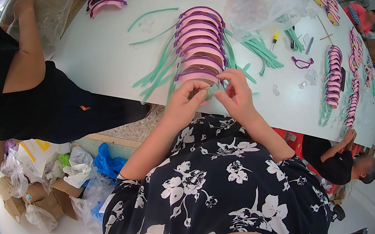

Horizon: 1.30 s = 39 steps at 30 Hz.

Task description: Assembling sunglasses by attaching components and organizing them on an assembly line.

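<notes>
At the table's near edge my left hand is closed, thumb and finger pinching a short piece of green strap. My right hand is close beside it, its fingers curled and its fingertips by the strap and the nearest goggle frame; what they hold is too small to make out. Directly beyond both hands runs a row of pink curved goggle frames with purple edges, nested one behind another. Green straps hang out from both sides of the row.
Right of the row lie a bundle of green straps, a yellow-handled screwdriver, a purple frame and a clear plastic bag. Another person stands at left; one more works at right. Cardboard boxes stand on the floor.
</notes>
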### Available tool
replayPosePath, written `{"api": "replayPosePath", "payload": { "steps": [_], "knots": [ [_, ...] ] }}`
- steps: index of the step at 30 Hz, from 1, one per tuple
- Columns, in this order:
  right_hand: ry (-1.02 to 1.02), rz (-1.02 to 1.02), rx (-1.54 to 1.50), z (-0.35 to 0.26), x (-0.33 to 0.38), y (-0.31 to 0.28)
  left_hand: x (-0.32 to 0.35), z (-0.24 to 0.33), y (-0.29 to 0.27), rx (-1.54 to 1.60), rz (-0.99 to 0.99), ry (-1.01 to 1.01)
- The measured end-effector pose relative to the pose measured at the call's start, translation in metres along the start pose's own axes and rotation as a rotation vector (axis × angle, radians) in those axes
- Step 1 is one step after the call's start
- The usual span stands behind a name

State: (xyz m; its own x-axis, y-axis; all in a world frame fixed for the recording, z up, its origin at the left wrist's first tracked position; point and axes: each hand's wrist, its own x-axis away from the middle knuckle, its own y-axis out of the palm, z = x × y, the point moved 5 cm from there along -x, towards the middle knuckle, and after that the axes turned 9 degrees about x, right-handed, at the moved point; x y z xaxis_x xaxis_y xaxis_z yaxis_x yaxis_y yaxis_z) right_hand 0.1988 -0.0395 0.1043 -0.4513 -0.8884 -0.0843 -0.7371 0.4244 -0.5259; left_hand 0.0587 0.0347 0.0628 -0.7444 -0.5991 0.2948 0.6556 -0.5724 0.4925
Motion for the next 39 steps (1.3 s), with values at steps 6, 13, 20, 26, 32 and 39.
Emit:
{"api": "replayPosePath", "payload": {
  "steps": [6, 13, 20, 26, 32, 39],
  "knots": [
    [-0.27, -0.117, 0.233, -0.002, 0.006, 0.005, -0.002, 0.008, 0.009, -0.478, -0.099, 0.152],
    [-0.307, -0.012, 0.072, -0.006, 0.01, 0.001, 0.0, 0.017, 0.016, -0.369, -0.067, -0.031],
    [0.363, -0.087, -1.069, 0.027, 0.023, 0.017, -0.001, 0.01, 0.016, 0.007, 0.017, -0.162],
    [0.329, -0.024, -0.74, 0.037, 0.024, 0.009, -0.001, 0.011, 0.021, -0.008, 0.078, -0.153],
    [0.34, 0.009, -0.794, 0.035, 0.024, 0.004, -0.007, 0.003, 0.019, 0.014, 0.058, -0.071],
    [0.392, -0.007, -0.799, 0.043, 0.026, 0.005, -0.009, 0.001, 0.019, 0.028, 0.049, -0.106]
  ]
}}
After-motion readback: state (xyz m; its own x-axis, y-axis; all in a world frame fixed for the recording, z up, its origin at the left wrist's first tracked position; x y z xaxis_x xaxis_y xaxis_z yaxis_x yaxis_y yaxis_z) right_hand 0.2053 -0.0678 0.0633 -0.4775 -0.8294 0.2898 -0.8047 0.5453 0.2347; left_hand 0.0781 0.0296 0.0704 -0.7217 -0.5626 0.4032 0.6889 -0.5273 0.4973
